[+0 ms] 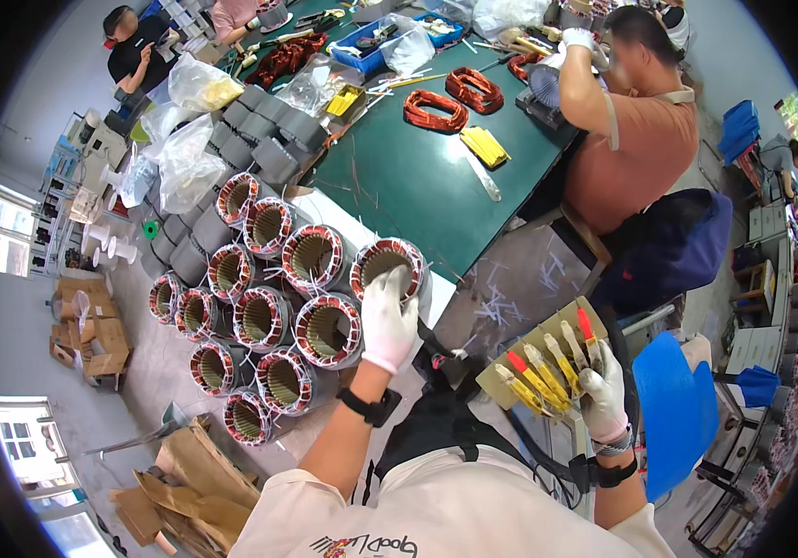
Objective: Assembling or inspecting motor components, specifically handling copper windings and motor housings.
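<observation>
My left hand (391,325), in a white glove, is at the near rim of a motor stator (359,272), its fingers bent over the edge into the bore. This stator stands at the right end of a group of wound stators (259,316), with red-brown coil ends laced in white. Also gloved in white, my right hand (605,395) closes at the right side of a tan board (501,391). Several yellow clips (536,383) and red-handled clips (586,325) lie side by side on it. The fingers seem to pinch the rightmost red-handled clip, partly hidden by the thumb.
A green worktable (380,195) lies ahead, with copper coils (436,112) and yellow strips (484,146). At the right a co-worker (640,139) sits by the table. Grey stator housings (273,158) are stacked ahead left. A blue panel (673,418) stands beside my right arm.
</observation>
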Tool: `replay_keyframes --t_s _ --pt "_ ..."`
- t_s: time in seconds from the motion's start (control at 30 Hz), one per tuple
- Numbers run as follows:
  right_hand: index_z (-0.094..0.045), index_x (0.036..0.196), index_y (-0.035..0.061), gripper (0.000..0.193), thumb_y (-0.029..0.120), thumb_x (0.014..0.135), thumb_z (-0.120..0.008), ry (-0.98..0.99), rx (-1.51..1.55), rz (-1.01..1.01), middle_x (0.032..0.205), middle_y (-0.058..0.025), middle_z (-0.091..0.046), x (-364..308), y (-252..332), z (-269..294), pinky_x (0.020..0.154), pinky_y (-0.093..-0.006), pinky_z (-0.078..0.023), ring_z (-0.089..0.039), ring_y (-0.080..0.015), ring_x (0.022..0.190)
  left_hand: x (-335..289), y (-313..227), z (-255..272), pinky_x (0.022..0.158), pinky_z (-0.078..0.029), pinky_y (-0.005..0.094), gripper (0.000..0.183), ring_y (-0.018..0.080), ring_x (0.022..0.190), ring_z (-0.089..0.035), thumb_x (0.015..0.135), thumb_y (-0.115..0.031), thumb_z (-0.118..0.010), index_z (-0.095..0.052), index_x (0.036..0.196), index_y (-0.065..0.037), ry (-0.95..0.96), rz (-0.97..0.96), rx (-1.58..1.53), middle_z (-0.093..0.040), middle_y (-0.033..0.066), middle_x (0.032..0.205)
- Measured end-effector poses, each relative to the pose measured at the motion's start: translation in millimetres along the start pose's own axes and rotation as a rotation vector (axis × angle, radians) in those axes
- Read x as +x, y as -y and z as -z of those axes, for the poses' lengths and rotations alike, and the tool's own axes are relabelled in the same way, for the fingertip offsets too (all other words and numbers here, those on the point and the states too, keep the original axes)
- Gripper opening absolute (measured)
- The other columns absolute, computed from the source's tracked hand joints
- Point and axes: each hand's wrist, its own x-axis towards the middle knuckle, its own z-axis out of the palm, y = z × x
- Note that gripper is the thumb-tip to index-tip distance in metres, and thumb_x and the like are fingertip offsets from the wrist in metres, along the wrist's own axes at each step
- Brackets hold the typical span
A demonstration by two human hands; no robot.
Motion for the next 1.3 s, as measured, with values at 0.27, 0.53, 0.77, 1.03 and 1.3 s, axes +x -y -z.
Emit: replay_keyframes --t_s 0.27,0.53,0.77,1.03,1.3 --pt "-0.053 0.130 -0.0022 0.058 0.028 0.084 -0.071 -0.049 0.015 -0.030 0.119 -0.0069 -0.063 14 3 -19 0.097 -0.0299 -0.046 -0.058 -0.0144 0.107 63 11 -25 0.089 -0.051 0.0452 0.024 0.0363 0.099 -0.063 0.085 -0.025 -0.071 -0.072 0.099 -0.006 0.247 0.025 0.046 -0.067 0.0169 0.104" --pt "-0.052 0.131 -0.0038 0.057 0.027 0.085 -0.067 -0.109 0.070 0.002 0.122 -0.0090 -0.062 20 0 -34 0.099 -0.0309 -0.047 -0.059 -0.0163 0.111 70 33 -24 0.067 -0.051 0.0369 0.030 0.0274 0.070 -0.066 0.096 -0.024 -0.063 -0.070 0.090 0.004 0.173 0.352 -0.531 -0.069 0.0152 0.077" --pt "-0.053 0.131 -0.0025 0.060 0.031 0.085 -0.070 -0.108 0.066 -0.076 0.122 -0.0071 -0.062 36 -15 -29 0.094 -0.0277 -0.047 -0.058 -0.0140 0.109 54 -3 40 0.056 -0.040 0.0211 0.025 0.0039 0.062 -0.050 0.103 -0.024 -0.058 -0.067 0.094 -0.002 0.035 0.565 -0.902 -0.058 -0.0028 0.073" --pt "-0.054 0.127 -0.0022 0.058 0.031 0.083 -0.072 -0.043 0.113 -0.118 0.116 -0.0055 -0.061 56 -15 -31 0.093 -0.0275 -0.046 -0.057 -0.0134 0.105 80 -30 102 0.058 -0.040 0.0198 0.026 0.0035 0.064 -0.048 0.101 -0.018 -0.058 -0.062 0.119 -0.001 -0.248 0.498 -0.885 -0.059 -0.0009 0.091" --pt "-0.056 0.123 -0.0024 0.058 0.035 0.082 -0.074 0.012 0.018 -0.124 0.111 -0.0034 -0.061 67 -11 -27 0.092 -0.0277 -0.045 -0.055 -0.0116 0.102 38 3 15 0.083 -0.054 0.0399 0.039 0.0328 0.093 -0.066 0.084 -0.014 -0.072 -0.062 0.119 -0.002 0.203 0.098 -0.106 -0.065 0.0161 0.108"
